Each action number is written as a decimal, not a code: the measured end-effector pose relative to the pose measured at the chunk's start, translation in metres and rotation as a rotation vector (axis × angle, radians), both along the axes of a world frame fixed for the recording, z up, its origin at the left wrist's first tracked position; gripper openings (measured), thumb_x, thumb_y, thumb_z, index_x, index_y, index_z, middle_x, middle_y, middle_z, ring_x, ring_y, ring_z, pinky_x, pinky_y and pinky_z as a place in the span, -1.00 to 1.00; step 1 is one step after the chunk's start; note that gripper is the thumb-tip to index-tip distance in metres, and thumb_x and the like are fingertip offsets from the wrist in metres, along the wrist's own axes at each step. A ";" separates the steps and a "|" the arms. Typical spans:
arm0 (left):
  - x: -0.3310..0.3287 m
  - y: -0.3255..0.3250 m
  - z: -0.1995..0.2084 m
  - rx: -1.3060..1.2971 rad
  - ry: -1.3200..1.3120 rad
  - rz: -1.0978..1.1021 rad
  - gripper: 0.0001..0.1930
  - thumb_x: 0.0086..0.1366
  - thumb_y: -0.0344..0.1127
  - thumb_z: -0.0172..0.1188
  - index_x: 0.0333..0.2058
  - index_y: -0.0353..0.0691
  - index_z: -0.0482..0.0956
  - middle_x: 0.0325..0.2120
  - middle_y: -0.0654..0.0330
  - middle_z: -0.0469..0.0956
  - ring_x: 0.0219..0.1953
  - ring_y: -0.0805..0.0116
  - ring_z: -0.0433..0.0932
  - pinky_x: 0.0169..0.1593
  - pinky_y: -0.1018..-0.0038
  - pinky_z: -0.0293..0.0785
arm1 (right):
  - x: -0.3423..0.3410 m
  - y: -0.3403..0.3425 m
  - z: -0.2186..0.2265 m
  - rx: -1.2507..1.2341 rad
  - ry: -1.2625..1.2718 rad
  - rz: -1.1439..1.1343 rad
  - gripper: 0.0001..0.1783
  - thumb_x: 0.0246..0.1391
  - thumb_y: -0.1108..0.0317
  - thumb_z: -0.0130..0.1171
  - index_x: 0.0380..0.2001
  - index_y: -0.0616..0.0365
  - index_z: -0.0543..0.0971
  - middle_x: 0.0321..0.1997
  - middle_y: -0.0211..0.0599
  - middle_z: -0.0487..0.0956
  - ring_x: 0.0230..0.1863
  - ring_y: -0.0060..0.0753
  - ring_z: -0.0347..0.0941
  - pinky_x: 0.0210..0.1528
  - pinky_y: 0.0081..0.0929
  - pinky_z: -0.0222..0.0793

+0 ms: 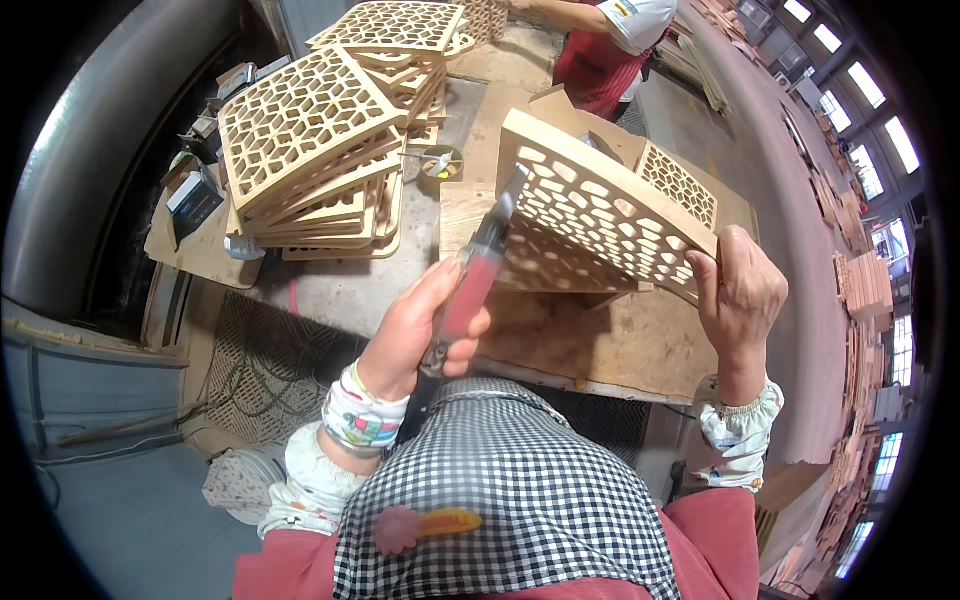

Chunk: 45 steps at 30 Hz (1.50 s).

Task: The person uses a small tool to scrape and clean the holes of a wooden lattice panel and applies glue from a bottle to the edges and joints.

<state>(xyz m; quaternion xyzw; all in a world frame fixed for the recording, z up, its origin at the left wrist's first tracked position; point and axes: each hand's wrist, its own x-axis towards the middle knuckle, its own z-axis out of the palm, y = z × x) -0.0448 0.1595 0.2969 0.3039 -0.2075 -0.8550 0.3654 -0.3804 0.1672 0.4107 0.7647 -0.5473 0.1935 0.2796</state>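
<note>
My left hand (405,335) is wrapped around a red and grey handheld power tool (470,295); a dark hose or cord seems to trail from its lower end. The tool's narrow tip is blurred and lies close to the left end of a pale wooden lattice panel (612,178); whether they touch I cannot tell. My right hand (745,290) grips that panel at its right corner, thumb on the near side. Tilted up over the workbench (600,350), the panel casts a dotted shadow.
Stacked lattice panels (310,125) stand at the left of the bench, with a small bowl (440,165) beside them. Behind the held panel lies another lattice piece (678,187) near cardboard. Across the bench a person in a red apron (605,70) works. Cables (250,380) lie below left.
</note>
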 end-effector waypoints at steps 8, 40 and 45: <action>0.003 -0.007 0.000 -0.035 -0.050 -0.035 -0.63 0.68 0.11 -0.16 0.09 -0.04 0.39 -0.41 0.19 0.50 -0.64 0.56 0.36 -0.63 0.63 0.32 | 0.001 -0.003 0.001 0.010 0.007 -0.022 -0.52 0.28 0.00 0.31 -0.45 0.12 0.37 -0.53 -0.15 0.37 -0.50 -0.03 0.44 -0.44 -0.18 0.31; 0.010 0.015 0.082 -1.410 -1.475 0.143 -0.66 0.35 -0.18 0.33 -0.05 -0.20 0.45 -0.37 -0.03 0.60 -0.36 -0.15 0.64 -0.29 0.11 0.54 | 0.032 -0.011 0.042 0.215 0.035 0.084 -0.72 0.14 0.34 0.38 -0.38 0.19 0.44 -0.49 -0.09 0.60 -0.39 0.05 0.61 -0.33 -0.07 0.48; 0.007 -0.007 0.097 -1.563 -1.649 0.096 -0.63 0.29 -0.22 0.35 -0.06 -0.24 0.42 -0.27 0.00 0.54 -0.33 -0.12 0.63 -0.26 0.07 0.56 | 0.020 -0.026 0.046 0.275 0.016 0.060 -0.67 0.18 0.26 0.38 -0.38 0.24 0.45 -0.52 0.00 0.62 -0.33 0.15 0.64 -0.28 -0.01 0.51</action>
